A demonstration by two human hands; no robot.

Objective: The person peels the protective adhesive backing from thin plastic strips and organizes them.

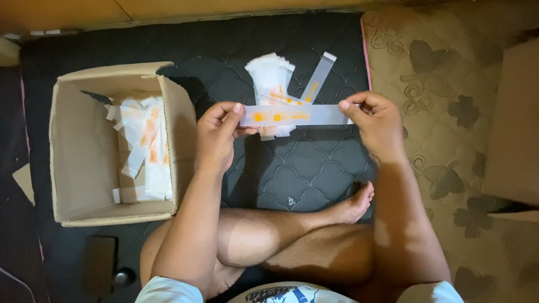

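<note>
Overhead, left hand (216,132) and right hand (373,120) pinch a white strip (292,115), seemingly orange-marked, ends taut.

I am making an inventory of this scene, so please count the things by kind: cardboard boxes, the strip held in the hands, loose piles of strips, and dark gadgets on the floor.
Open cardboard box with strips inside: 1
Closed cardboard box at right: 1
Strip held by left hand and right hand: 1
Pile of strips on the mattress: 1
Dark flat gadget: 1
Total: 5
</note>
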